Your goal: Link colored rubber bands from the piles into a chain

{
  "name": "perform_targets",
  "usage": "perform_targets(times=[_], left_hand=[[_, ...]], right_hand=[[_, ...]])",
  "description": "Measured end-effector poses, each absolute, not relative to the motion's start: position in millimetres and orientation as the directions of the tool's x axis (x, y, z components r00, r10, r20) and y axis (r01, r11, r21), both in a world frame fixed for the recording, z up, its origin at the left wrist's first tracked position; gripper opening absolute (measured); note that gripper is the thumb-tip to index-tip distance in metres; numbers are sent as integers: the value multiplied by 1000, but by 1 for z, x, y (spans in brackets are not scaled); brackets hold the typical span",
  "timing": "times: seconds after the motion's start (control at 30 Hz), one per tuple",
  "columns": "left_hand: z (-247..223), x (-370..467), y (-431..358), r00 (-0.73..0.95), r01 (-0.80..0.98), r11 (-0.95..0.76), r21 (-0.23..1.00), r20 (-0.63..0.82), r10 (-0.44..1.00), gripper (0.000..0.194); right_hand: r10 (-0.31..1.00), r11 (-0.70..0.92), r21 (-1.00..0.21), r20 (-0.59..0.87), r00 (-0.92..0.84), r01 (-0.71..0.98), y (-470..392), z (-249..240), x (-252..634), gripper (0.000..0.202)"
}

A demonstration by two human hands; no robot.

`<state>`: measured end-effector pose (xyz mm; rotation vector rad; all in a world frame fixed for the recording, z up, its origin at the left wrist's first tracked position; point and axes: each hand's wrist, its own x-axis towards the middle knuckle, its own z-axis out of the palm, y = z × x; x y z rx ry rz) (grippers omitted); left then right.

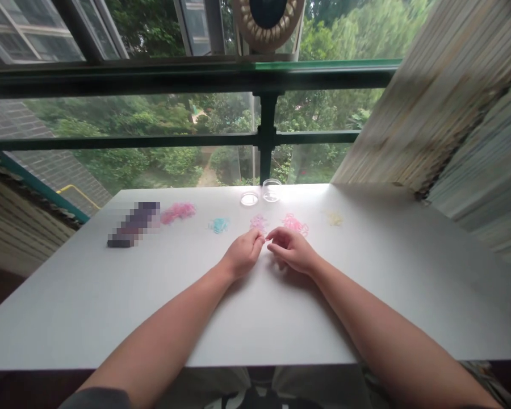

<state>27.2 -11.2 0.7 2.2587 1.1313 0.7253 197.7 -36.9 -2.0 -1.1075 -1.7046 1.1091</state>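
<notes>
Near the middle of the white table, my left hand (pixel 243 254) is closed in a pinch, its fingertips facing right. Something tiny and pinkish shows at those fingertips, too small to name. Just to the right, my right hand (pixel 293 250) is curved, with a gap between thumb and index finger and nothing visible in it; its fingertips almost reach the left ones. Right behind the hands lie a lilac-pink pile (pixel 258 220) and a coral-pink pile (pixel 296 223) of small bands. A teal pile (pixel 218 225) sits to the left, a pale yellow pile (pixel 334 218) to the right.
A larger pink pile (pixel 179 212) lies farther left, beside a dark blurred-out object (pixel 134 225). Two clear round pieces, a shallow dish (pixel 250 199) and a taller container (pixel 272 191), stand at the back edge of the table (pixel 153 318). A curtain (pixel 392 96) hangs at right.
</notes>
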Motion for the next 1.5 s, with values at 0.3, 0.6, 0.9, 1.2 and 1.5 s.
perform_targets(times=[0.3,0.6,0.9,1.2,1.5], left_hand=[[4,22,-14,552,537,-541,647,216,806,20],[5,20,-21,575,479,-528,701,204,792,21],[2,16,-19,593,398,-511,762,211,777,23],[3,16,-19,541,424,-536,730,270,796,14],[5,15,-18,532,452,-532,716,263,805,16]], right_hand=[[942,212,-971,172,-289,113,-38,0,196,16],[944,254,-948,199,-263,193,-38,0,198,10],[944,248,-934,174,-280,257,-37,-5,201,8],[947,224,-945,153,-282,240,-39,-2,200,7],[926,323,-880,219,-307,347,-38,-1,200,6]])
